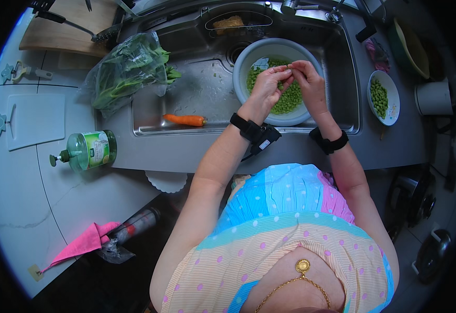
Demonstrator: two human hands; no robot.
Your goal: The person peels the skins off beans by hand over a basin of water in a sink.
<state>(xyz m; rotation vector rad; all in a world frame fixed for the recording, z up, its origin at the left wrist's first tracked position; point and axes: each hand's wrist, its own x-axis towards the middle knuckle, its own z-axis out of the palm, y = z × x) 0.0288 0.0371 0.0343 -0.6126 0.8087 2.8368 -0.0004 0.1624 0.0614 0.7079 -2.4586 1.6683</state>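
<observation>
Over a pale round basin in the steel sink, my left hand and my right hand meet at the fingertips. Small green pieces, like beans, are pinched between them; the exact piece is partly hidden by the fingers. Below the hands, shelled green beans lie in the basin, with a small white and blue item at its left inner side. A white oval bowl on the counter to the right holds more green beans.
A carrot lies in the sink. Leafy greens in a plastic bag overlap its left rim. A pump bottle lies on the left. A faucet, a sponge in a rack and a wooden board are farther back.
</observation>
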